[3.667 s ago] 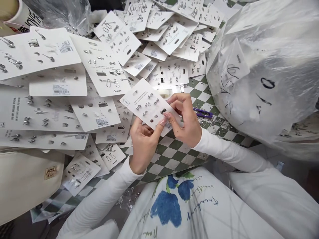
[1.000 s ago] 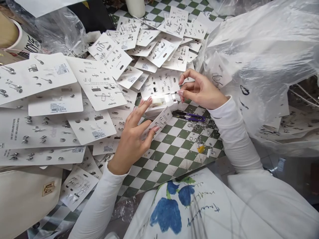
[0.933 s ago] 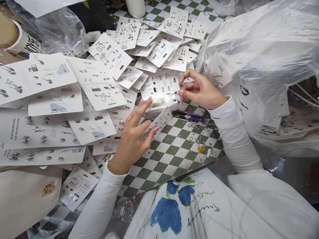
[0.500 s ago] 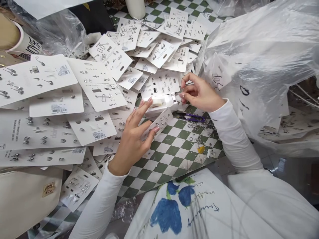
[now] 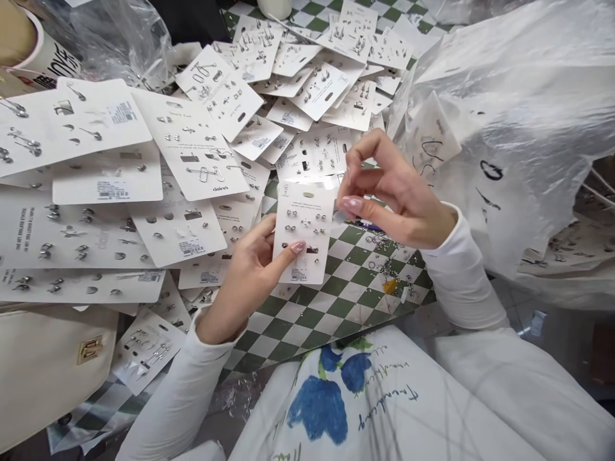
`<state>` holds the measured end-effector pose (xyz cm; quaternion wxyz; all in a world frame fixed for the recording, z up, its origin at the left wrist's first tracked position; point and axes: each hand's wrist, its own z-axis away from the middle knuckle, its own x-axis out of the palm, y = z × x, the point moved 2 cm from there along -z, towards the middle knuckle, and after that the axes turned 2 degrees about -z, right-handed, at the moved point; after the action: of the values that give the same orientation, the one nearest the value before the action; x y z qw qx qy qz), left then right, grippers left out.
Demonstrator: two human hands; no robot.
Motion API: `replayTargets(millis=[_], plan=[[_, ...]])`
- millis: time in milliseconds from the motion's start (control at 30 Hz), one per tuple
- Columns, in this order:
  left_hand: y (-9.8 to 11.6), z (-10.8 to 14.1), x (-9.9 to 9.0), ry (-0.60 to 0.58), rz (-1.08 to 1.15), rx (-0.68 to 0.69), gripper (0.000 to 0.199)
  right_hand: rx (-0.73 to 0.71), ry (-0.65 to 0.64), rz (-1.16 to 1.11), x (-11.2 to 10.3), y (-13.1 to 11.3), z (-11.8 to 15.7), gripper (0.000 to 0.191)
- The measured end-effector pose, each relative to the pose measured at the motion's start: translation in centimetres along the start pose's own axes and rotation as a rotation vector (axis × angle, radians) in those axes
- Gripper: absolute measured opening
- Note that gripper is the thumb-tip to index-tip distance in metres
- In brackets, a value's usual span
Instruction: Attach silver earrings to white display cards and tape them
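My left hand [image 5: 254, 269] holds a white earring card [image 5: 305, 208] upright at its lower left, thumb across the front and fingers behind. Rows of small silver earrings sit on the card, with a barcode label at its bottom. Near the card's upper right edge is my right hand [image 5: 389, 195], its fingers curled and thumb drawn in towards them. Whatever its fingertips may hold is too small to make out. The white dispenser is mostly hidden behind the card. Purple-handled snips [image 5: 368, 225] lie partly under my right hand.
Many earring cards [image 5: 187, 141] are piled to the left and at the back. A clear plastic bag [image 5: 523, 141] bulges on the right. Loose small metal pieces [image 5: 384, 246] and a yellow piece [image 5: 390, 287] lie on the checked tabletop [image 5: 317, 314]. A cream handbag [image 5: 48, 371] sits at lower left.
My left hand has lifted and turned the earring card to face me, leaving the dispenser's top. My right hand has come away from the dispenser's end, up beside the card.
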<state>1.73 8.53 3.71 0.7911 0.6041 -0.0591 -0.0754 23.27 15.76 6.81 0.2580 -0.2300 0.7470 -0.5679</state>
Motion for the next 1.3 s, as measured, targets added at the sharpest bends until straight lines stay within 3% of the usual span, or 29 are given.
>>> replayTargets(millis=[200, 333, 467, 567, 767, 1300], plan=[[0.0, -0.1, 0.5, -0.116, 0.024, -0.051, 0.029, -0.106, -0.093, 0.158, 1.8, 1.1, 0.0, 0.024], [0.2, 0.1, 0.6, -0.133, -0.001, -0.103, 0.03, -0.105, -0.159, 0.201, 2.5, 1.4, 0.2, 0.028], [0.3, 0.1, 0.6, -0.152, -0.012, -0.063, 0.028, -0.046, -0.214, 0.219, 3.0, 1.2, 0.2, 0.026], [0.2, 0.1, 0.5, -0.151, -0.055, -0.033, 0.027, -0.041, -0.249, 0.277, 3.2, 1.3, 0.1, 0.023], [0.1, 0.0, 0.5, -0.127, -0.105, -0.006, 0.026, -0.175, -0.259, 0.526, 3.3, 1.7, 0.1, 0.025], [-0.9, 0.0, 0.7, -0.066, -0.087, 0.008, 0.015, -0.264, -0.31, 0.725, 4.2, 1.3, 0.4, 0.027]])
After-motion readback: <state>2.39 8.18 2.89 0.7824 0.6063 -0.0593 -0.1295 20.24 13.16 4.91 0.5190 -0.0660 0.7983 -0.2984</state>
